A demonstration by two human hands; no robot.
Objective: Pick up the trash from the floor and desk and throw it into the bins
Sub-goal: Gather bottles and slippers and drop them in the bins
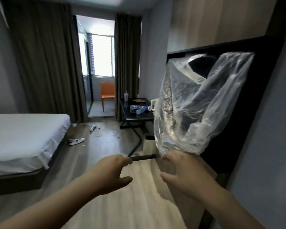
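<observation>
The right hand (185, 172) pinches the plastic bag (196, 104); the left hand (112, 172) has curled fingers, but I cannot tell if it holds anything.

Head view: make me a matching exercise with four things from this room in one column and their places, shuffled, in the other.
Things
1. plastic bag
2. orange chair
3. water bottle
4. white litter

Places
A. on the floor beside the bed
B. lying on the dark desk
C. gripped at its bottom end by the right hand
D. past the curtains, below the window

Pairs: 1-C, 2-D, 3-B, 4-A
</observation>
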